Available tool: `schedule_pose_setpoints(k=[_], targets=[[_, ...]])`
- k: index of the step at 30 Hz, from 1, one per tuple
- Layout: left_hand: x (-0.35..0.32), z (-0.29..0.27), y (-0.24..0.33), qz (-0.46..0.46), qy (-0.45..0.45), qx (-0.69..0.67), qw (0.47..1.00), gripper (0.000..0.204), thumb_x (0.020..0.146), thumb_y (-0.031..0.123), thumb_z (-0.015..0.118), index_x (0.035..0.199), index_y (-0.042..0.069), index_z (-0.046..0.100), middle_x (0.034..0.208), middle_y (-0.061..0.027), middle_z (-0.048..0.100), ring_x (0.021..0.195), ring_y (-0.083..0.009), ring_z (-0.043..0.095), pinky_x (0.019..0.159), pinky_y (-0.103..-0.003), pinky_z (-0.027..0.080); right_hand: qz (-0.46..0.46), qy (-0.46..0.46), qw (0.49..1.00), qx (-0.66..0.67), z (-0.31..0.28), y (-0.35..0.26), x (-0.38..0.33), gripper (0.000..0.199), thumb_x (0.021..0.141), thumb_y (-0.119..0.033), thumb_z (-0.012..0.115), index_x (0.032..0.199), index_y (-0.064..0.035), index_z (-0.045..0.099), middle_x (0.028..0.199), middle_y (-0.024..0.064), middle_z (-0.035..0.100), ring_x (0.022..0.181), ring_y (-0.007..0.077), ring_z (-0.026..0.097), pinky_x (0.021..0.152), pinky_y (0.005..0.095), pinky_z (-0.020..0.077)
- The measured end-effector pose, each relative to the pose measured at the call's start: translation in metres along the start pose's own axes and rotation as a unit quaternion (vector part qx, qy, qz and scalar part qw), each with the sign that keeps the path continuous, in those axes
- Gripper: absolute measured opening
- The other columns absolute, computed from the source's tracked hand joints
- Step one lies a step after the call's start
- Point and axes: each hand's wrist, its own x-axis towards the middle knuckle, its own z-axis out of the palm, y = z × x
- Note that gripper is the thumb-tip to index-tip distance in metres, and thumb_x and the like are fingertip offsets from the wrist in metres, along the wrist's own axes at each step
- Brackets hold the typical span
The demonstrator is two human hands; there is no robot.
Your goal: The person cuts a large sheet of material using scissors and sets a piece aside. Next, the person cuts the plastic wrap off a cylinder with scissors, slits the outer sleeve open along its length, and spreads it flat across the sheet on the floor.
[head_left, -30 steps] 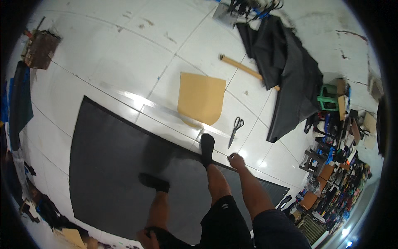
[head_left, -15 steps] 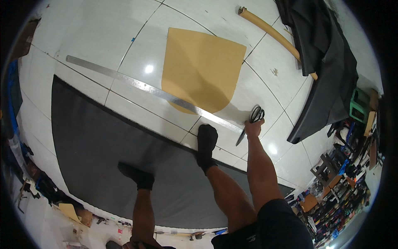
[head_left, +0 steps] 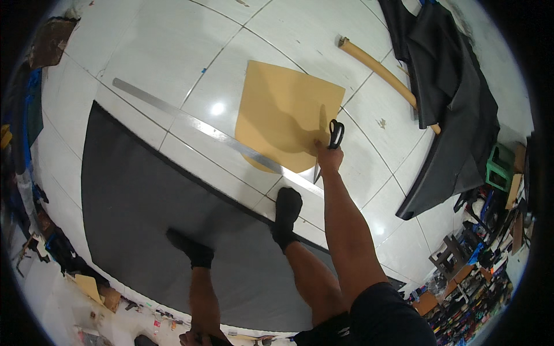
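Note:
My right hand [head_left: 329, 158] is closed around black-handled scissors [head_left: 333, 137], with the handle loops up past the fingers and the blades pointing back down. It hovers by the right edge of a tan pattern sheet [head_left: 283, 101], straight-sided with a rounded near end. Across that end lies a long metal ruler [head_left: 213, 133], its right end near the scissor tips. At the bottom edge of the view only part of my left hand [head_left: 195, 338] shows, beside my leg; its fingers are mostly hidden.
My socked feet stand on a large dark sheet [head_left: 138, 202] spread over white tiles [head_left: 156, 57]. At the right lie black material [head_left: 447, 98] and a tan roll [head_left: 378, 68]. Beyond them are a green stool [head_left: 500, 167] and cluttered goods [head_left: 473, 300].
My right hand has moved left and away from me with the scissors, from the ruler's right end toward the tan sheet's right edge. The whole view has shifted slightly.

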Motion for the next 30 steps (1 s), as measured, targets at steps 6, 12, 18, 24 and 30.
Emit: schedule_pose_setpoints(k=[6, 12, 18, 24, 30], targets=[[-0.001, 0.001, 0.004, -0.016, -0.038, -0.048, 0.998, 0.034, 0.084, 0.032, 0.067, 0.093, -0.001, 0.059, 0.092, -0.0207, 0.053, 0.092, -0.0369, 0.047, 0.082, -0.050, 0.039, 0.015, 0.082, 0.995, -0.054, 0.010, 0.012, 0.006, 0.057, 0.063, -0.038, 0.087, 0.095, 0.0031, 0.064, 0.086, 0.0158, 0.066, 0.075, 0.0289, 0.066, 0.068, 0.0393, 0.0534], [-0.001, -0.002, 0.007, 0.032, -0.019, -0.098, 0.995, 0.029, 0.086, 0.029, 0.066, 0.091, 0.001, 0.059, 0.091, -0.0199, 0.053, 0.091, -0.0372, 0.047, 0.080, -0.049, 0.039, 0.015, 0.006, 0.979, 0.203, -0.002, 0.004, 0.010, 0.028, 0.075, -0.013, 0.080, 0.085, -0.0012, 0.058, 0.079, 0.0059, 0.063, 0.072, 0.0188, 0.062, 0.063, 0.0335, 0.0507], [-0.004, 0.031, -0.015, 0.034, -0.070, -0.070, 0.995, 0.034, 0.087, 0.032, 0.064, 0.098, 0.001, 0.058, 0.094, -0.0213, 0.052, 0.092, -0.0388, 0.049, 0.082, -0.050, 0.040, -0.140, 0.044, 0.979, 0.141, -0.043, -0.033, 0.024, 0.015, 0.079, -0.009, 0.075, 0.085, -0.0034, 0.062, 0.075, 0.0042, 0.063, 0.065, 0.0138, 0.058, 0.060, 0.0286, 0.0463], [-0.023, 0.025, -0.019, -0.008, -0.097, -0.102, 0.990, 0.044, 0.088, 0.039, 0.061, 0.111, 0.002, 0.058, 0.110, -0.0242, 0.055, 0.098, -0.0405, 0.053, 0.086, -0.049, 0.043, -0.342, 0.155, 0.927, 0.027, -0.092, -0.149, -0.023, 0.020, 0.082, -0.015, 0.074, 0.092, -0.0013, 0.063, 0.081, 0.0069, 0.067, 0.071, 0.0152, 0.061, 0.068, 0.0309, 0.0487], [-0.025, 0.012, -0.065, -0.132, -0.083, -0.202, 0.967, 0.038, 0.080, 0.030, 0.067, 0.099, -0.002, 0.058, 0.099, -0.0216, 0.049, 0.098, -0.0373, 0.048, 0.088, -0.050, 0.038, -0.489, -0.011, 0.869, -0.076, -0.126, -0.241, -0.185, 0.010, 0.086, -0.004, 0.065, 0.089, -0.0006, 0.057, 0.086, 0.0100, 0.060, 0.082, 0.0180, 0.057, 0.075, 0.0294, 0.0460]])
